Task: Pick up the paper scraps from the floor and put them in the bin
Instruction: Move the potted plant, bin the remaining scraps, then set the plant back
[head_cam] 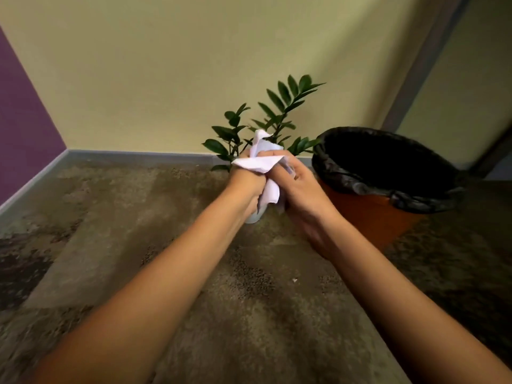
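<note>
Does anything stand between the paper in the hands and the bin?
Nothing visible does. The left hand and right hand grip the paper scraps just left of the bin, whose mouth is open. The plant stands behind them, off the path.

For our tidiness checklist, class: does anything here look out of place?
A tiny white fleck lies on the mottled brown carpet, nearer than the left hand and right hand gripping crumpled white paper; perhaps a missed scrap. Nothing else stands out.
</note>
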### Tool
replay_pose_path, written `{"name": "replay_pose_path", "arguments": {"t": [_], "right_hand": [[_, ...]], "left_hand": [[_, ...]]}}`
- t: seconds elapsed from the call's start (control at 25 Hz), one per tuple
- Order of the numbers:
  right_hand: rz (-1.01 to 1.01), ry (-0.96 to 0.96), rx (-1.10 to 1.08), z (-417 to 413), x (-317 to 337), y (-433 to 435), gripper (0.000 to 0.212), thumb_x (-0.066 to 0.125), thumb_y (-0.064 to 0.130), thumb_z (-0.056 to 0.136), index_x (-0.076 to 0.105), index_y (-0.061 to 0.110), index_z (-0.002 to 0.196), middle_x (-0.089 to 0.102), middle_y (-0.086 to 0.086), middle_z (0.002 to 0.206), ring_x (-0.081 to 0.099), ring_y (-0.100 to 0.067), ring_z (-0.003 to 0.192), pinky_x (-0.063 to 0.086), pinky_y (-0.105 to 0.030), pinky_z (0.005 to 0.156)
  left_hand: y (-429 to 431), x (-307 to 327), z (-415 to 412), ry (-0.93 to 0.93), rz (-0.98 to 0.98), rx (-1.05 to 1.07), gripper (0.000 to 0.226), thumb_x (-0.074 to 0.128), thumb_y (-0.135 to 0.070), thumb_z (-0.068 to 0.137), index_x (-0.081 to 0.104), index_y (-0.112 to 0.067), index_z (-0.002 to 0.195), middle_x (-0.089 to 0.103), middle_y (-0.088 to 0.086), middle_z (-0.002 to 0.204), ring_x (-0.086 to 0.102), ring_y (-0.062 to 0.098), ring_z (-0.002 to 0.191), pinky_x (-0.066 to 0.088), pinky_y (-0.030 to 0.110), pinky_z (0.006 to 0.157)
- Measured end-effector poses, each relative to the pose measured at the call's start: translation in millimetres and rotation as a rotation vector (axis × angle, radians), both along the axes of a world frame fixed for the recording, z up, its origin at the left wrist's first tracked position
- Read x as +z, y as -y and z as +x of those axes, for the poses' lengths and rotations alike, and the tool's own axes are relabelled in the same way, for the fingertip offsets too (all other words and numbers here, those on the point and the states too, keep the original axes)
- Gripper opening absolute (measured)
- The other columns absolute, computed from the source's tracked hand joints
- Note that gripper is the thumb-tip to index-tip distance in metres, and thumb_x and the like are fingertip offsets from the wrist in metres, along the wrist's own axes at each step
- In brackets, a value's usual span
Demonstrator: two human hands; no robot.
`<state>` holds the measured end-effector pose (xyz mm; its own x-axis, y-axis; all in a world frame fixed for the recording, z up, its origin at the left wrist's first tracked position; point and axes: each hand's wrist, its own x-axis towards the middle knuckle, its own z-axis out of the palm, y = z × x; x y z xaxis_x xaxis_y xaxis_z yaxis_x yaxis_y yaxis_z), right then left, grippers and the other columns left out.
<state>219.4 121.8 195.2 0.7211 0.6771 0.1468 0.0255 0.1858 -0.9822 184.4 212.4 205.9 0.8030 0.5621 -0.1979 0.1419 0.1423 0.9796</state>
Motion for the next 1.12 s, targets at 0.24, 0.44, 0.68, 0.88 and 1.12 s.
{"name": "replay_pose_path", "arguments": {"t": [0.24, 0.44, 0.68, 0.88, 1.12], "right_hand": [[0.117, -0.238, -0.287, 54, 57, 37, 0.009, 0.057, 0.007, 0.09, 0.063, 0.007, 0.097, 0.066, -0.021, 0.095, 0.064, -0.032, 0.086, 0.054, -0.046, 0.079], [0.112, -0.415, -0.484, 103, 86, 79, 0.019, 0.043, -0.003, 0.087, 0.053, 0.003, 0.072, 0.06, -0.009, 0.048, 0.059, -0.015, 0.039, 0.043, -0.016, 0.038], [-0.218, -0.416, -0.627, 140, 91, 101, 0.026, 0.042, 0.026, 0.094, 0.054, 0.012, 0.076, 0.059, -0.013, 0.062, 0.048, -0.022, 0.047, 0.035, -0.025, 0.051], [-0.351, -0.399, -0.681, 149, 81, 115, 0.037, 0.038, 0.003, 0.094, 0.043, 0.002, 0.13, 0.046, -0.024, 0.132, 0.05, -0.037, 0.101, 0.035, -0.06, 0.098], [-0.352, 0.447, -0.891, 113, 26, 127, 0.017, 0.054, 0.013, 0.088, 0.066, 0.023, 0.094, 0.066, 0.007, 0.089, 0.063, -0.007, 0.077, 0.049, -0.018, 0.071]], "left_hand": [[47, 71, 86, -0.036, 0.035, -0.065, 0.02, 0.037, -0.003, 0.096, 0.056, 0.0, 0.091, 0.053, 0.02, 0.101, 0.049, 0.023, 0.065, 0.043, 0.027, 0.06], [97, 109, 117, -0.124, 0.201, -0.336, 0.036, 0.03, 0.005, 0.093, 0.053, -0.001, 0.119, 0.055, 0.014, 0.083, 0.06, 0.032, 0.091, 0.044, 0.033, 0.069], [127, 109, 135, -0.076, -0.045, -0.42, 0.031, 0.037, -0.014, 0.096, 0.045, -0.007, 0.068, 0.054, 0.008, 0.041, 0.053, 0.02, 0.029, 0.044, 0.02, 0.044], [113, 69, 150, -0.047, 0.221, -0.357, 0.028, 0.04, -0.014, 0.096, 0.066, -0.007, 0.103, 0.067, 0.011, 0.107, 0.061, 0.026, 0.096, 0.05, 0.03, 0.081], [86, 17, 87, 0.287, 0.953, -0.156, 0.02, 0.051, -0.021, 0.093, 0.071, -0.022, 0.09, 0.065, -0.004, 0.102, 0.057, 0.008, 0.097, 0.033, 0.013, 0.078]]}}
